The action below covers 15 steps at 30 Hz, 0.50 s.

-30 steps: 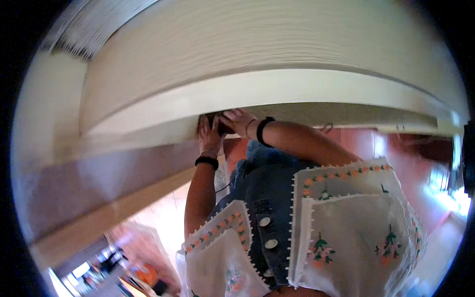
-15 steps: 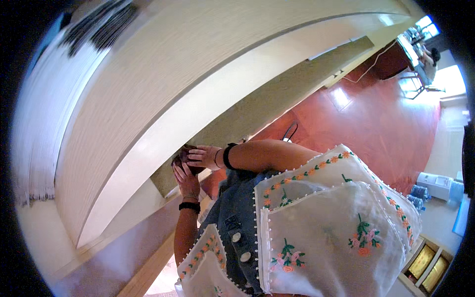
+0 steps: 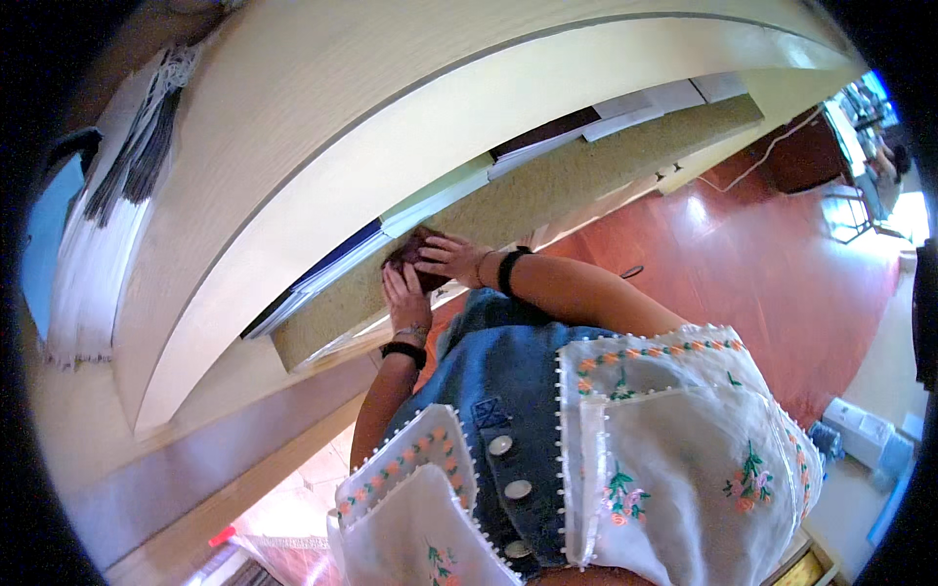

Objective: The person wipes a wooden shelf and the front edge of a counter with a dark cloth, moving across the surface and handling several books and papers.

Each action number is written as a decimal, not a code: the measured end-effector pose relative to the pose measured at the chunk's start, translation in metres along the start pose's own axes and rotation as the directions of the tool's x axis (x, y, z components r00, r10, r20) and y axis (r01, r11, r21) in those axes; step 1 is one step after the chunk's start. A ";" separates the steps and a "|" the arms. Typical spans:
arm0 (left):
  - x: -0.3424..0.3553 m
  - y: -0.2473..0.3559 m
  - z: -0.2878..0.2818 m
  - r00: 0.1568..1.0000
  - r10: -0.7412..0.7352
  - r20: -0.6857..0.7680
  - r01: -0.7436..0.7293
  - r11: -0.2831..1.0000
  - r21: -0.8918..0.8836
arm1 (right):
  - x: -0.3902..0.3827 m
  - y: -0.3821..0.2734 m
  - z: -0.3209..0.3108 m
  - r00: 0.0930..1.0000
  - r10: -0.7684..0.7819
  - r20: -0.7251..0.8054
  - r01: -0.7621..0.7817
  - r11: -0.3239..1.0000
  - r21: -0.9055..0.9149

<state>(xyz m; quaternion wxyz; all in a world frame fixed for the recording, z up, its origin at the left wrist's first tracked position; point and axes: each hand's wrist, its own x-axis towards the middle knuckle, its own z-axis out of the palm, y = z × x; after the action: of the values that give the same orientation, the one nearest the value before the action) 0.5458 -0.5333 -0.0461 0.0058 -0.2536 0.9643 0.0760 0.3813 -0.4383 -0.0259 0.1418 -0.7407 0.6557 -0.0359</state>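
A dark maroon bundle (image 3: 433, 280), perhaps cloth, rests at the front edge of a tan shelf board (image 3: 635, 161). My left hand (image 3: 403, 293) grips its near left side, fingers bent onto it. From the right, my right hand (image 3: 451, 259) presses over its top with the fingers curled down. Both hands sit close together, and most of the bundle is hidden beneath them. Just behind lie stacked papers and folders (image 3: 435, 207), under the overhanging pale curved panel (image 3: 362, 161).
At far left hangs or stands a thick sheaf of white papers (image 3: 88, 283) with dark strands. Reddish wooden flooring (image 3: 684, 264) stretches to the right, with a loose cord (image 3: 772, 161) across it. A person (image 3: 887, 166) sits at a far desk. A white appliance (image 3: 858, 427) stands at lower right.
The view has shifted, so the stacked papers and folders on the shelf now show. Both hands keep hold of the maroon bundle and appear farther right and higher in the picture.
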 end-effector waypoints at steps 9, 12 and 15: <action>0.039 0.008 -0.043 0.986 0.098 0.135 -0.080 0.988 -0.133 | -0.016 0.000 -0.053 0.966 0.259 0.006 -0.259 0.965 0.045; 0.082 0.022 -0.050 0.987 0.097 0.132 -0.079 0.988 -0.132 | -0.016 0.027 -0.070 0.947 0.317 -0.048 -0.316 0.949 0.023; 0.093 0.021 -0.060 0.976 0.174 0.133 -0.159 0.981 -0.112 | -0.014 0.029 -0.081 0.942 0.332 -0.041 -0.334 0.942 -0.045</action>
<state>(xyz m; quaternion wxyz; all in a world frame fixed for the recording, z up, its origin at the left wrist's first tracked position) 0.4563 -0.5698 0.0113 0.0552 -0.1659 0.9743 0.1424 0.3317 -0.4405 0.0461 0.1163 -0.6218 0.7744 -0.0067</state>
